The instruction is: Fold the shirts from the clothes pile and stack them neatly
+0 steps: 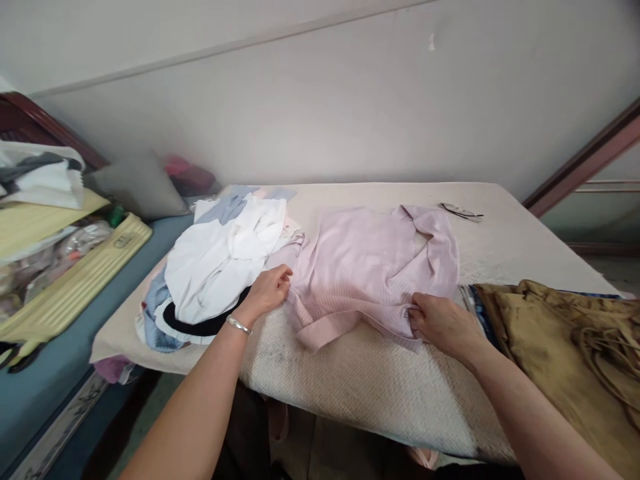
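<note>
A pale pink-lilac garment (360, 260) with fine ribbing lies spread and slightly rumpled on the light cover of a bed (350, 387). At its left edge my left hand (266, 292), with a silver bangle on the wrist, has its fingers closed on the cloth. My right hand (443, 325) pinches the garment's lower right edge. Beside my left hand is a heap of clothes, with a white garment (220, 260) on top and black and blue pieces under it.
Brown trousers (555, 333) with a cord lie at the right. Eyeglasses (461, 212) rest near the far right edge. On the left are an open yellow suitcase (75, 280) and a grey pillow (140, 185). A wall (320, 113) stands behind.
</note>
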A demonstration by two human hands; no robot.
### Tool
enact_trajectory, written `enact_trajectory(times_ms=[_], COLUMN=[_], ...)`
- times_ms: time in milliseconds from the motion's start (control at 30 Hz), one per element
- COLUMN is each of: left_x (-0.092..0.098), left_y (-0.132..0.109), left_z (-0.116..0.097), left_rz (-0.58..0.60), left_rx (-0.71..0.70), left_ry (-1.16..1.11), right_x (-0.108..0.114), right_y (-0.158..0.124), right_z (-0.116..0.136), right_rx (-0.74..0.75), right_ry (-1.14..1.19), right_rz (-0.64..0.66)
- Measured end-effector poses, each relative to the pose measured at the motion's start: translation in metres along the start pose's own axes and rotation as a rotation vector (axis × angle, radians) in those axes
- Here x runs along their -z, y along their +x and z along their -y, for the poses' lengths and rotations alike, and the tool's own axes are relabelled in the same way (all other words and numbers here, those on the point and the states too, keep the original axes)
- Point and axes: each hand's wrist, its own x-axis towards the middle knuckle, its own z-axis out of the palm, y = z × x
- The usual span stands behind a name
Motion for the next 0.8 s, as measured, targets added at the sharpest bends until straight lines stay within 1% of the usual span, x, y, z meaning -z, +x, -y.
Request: enact_trajectory(times_ms=[33, 100, 133, 200, 267, 400, 467, 567, 667, 733, 800], left_x=[0.004, 0.011, 0.014, 0.016, 0.011, -0.007, -0.014, -0.017, -0.014, -0.008, -0.001], left_y=[-0.003, -0.01, -0.015, -0.023, -0.029, -0.034, -0.034, -0.031, -0.029, -0.029, -0.029], left_z=[-0.002, -0.006, -0.009, -0.012, -0.014, -0.013, -0.014, -0.018, -0.023, -0.025, -0.026], left_rz=[0.045, 0.192, 0.258, 0.332, 0.365, 0.411, 0.4, 0.409, 0.443, 0.45, 0.447], left_rx=[-0.017, -0.064, -0.097, -0.165, -0.217, -0.29, -0.298, -0.287, -0.279, -0.253, -0.186], left_ry=[-0.062, -0.184, -0.215, -0.192, -0.101, 0.113, 0.187, 0.243, 0.221, 0.133, -0.006], right_x=[-0.001, -0.002, -0.003, -0.003, -0.003, -0.004, -0.003, -0.002, -0.002, -0.003, -0.003], right_y=[0.001, 0.002, 0.002, 0.003, 0.004, 0.004, 0.004, 0.004, 0.004, 0.005, 0.006], right_z=[0.0, -0.001, -0.001, -0.002, -0.003, -0.004, -0.005, -0.005, -0.006, -0.008, -0.012], right_rx=[-0.009, -0.022, -0.023, -0.015, -0.013, -0.021, -0.02, -0.027, -0.029, -0.023, -0.021], right_ry=[-0.004, -0.007, -0.009, -0.012, -0.013, -0.023, -0.028, -0.029, -0.022, -0.007, 0.047], right_rz=[0.003, 0.003, 0.0, -0.003, 0.0, 0.012, 0.012, 0.027, 0.041, 0.025, -0.013])
